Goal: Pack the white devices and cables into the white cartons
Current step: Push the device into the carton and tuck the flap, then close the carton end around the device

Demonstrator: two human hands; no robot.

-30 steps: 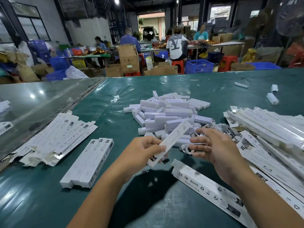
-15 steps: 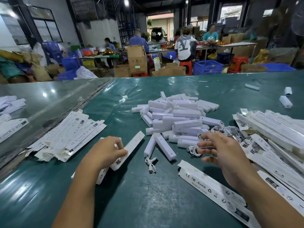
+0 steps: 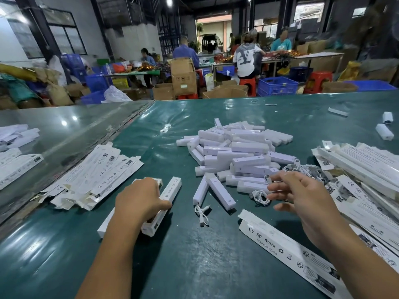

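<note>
On the carton (image 3: 166,203), left fingers (image 3: 151,186) rest.

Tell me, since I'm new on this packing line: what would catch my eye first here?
The heap of white devices in the middle of the green table stands out first. Near it, the left hand rests on a packed carton, while the right hand hovers over the tangle of white cables. Flat cartons lie fanned out at the left.

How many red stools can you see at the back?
3. One red stool sits under the person in the white top, one stands farther right by the blue crates, one peeks below the tall cardboard box. Others may be hidden.
</note>
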